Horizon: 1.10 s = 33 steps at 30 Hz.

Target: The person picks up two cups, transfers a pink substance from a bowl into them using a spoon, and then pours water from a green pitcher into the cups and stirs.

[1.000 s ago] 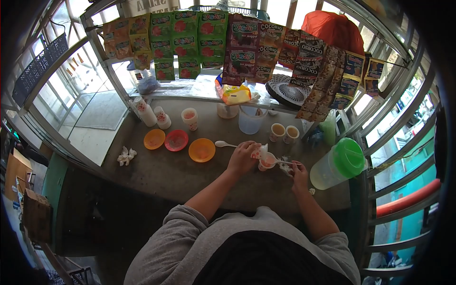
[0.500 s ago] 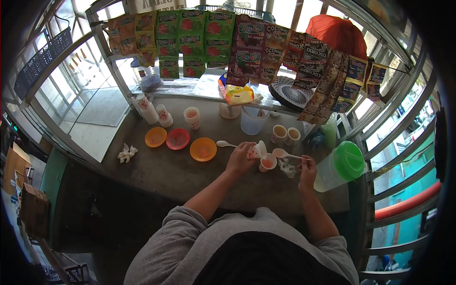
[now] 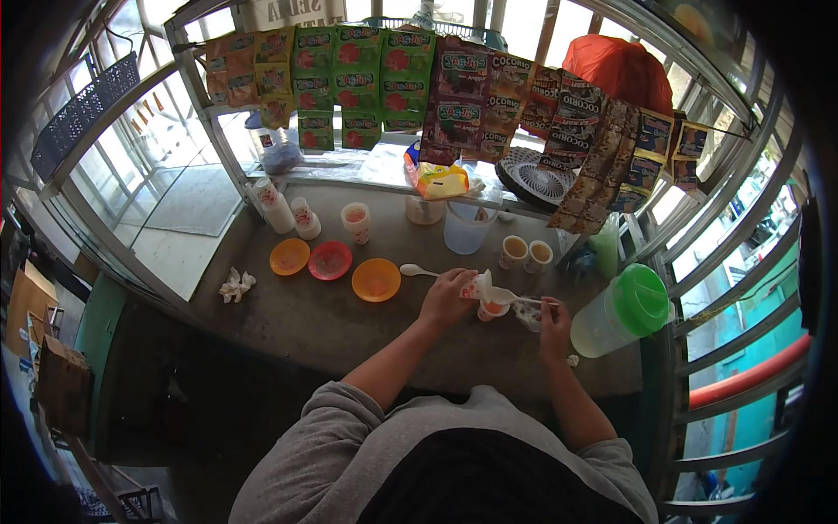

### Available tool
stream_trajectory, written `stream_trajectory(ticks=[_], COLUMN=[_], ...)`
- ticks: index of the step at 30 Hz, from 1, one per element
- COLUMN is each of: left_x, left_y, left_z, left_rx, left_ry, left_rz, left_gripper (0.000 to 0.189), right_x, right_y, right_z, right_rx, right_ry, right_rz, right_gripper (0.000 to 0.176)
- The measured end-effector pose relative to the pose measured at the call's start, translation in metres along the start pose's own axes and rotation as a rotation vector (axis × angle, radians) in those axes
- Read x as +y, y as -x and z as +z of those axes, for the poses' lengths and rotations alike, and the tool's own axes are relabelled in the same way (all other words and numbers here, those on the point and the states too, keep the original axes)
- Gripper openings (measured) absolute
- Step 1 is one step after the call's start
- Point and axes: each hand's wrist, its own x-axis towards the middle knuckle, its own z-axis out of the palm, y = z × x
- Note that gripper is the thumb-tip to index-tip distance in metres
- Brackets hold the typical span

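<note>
My left hand (image 3: 449, 299) is closed around a patterned white cup (image 3: 477, 285), tilted to the right over a second cup (image 3: 493, 310) with reddish contents. My right hand (image 3: 553, 321) grips the handle of a pale spoon (image 3: 504, 296), whose bowl is at the mouth of the tilted cup. Crumpled clear plastic (image 3: 527, 315) lies between the lower cup and my right hand. Left of my left hand, another white spoon (image 3: 417, 271) rests beside an orange plate (image 3: 376, 280).
Two filled cups (image 3: 526, 253) stand beyond my hands, near a clear container (image 3: 467, 229). A green-lidded pitcher (image 3: 618, 312) is at the right. More plates (image 3: 330, 260) and a cup (image 3: 355, 223) are left. Sachet strips (image 3: 458, 100) hang across the back.
The spoon in my right hand has moved left and slightly down to the tilted cup's mouth. My right hand has shifted left and down. The whole view has moved slightly.
</note>
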Motion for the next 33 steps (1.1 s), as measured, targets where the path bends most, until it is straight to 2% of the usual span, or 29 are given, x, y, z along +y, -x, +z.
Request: stream_trajectory(ticks=[1,3,7,9,14,24,30,31,33], left_x=[0.000,0.000,-0.005,-0.006,-0.003,-0.003,0.002,0.004,0.007], left_y=[-0.001,-0.002,-0.001,-0.001,-0.003,-0.007,-0.004,-0.004,-0.003], left_z=[0.002,0.004,0.007,0.007,0.007,0.011,0.010,0.010,0.007], left_rx=[-0.003,-0.006,0.013,0.033,0.081,0.067,0.102,0.103,0.101], left_ry=[-0.002,-0.003,-0.025,-0.046,-0.091,-0.105,-0.057,-0.051,-0.045], left_rz=[0.011,0.022,0.062,0.093,0.194,0.251,0.193,0.136,0.079], left_gripper=[0.054,0.053,0.052,0.051,0.049,0.050,0.051,0.051,0.052], right_x=[0.008,0.018,0.024,0.027,0.031,0.030,0.029,0.027,0.026], right_y=[0.000,0.001,0.004,0.004,0.004,0.006,0.004,0.003,-0.001], right_z=[0.000,0.000,0.000,-0.001,-0.001,-0.004,-0.009,-0.009,-0.010], right_rx=[-0.001,0.022,0.038,0.059,0.052,0.080,0.064,0.065,0.089], right_ry=[-0.001,-0.168,-0.240,-0.230,-0.246,-0.274,-0.298,-0.298,-0.287], right_rz=[0.000,0.269,0.387,0.527,0.514,0.532,0.561,0.561,0.478], right_gripper=[0.015,0.016,0.016,0.016,0.014,0.013,0.015,0.015,0.015])
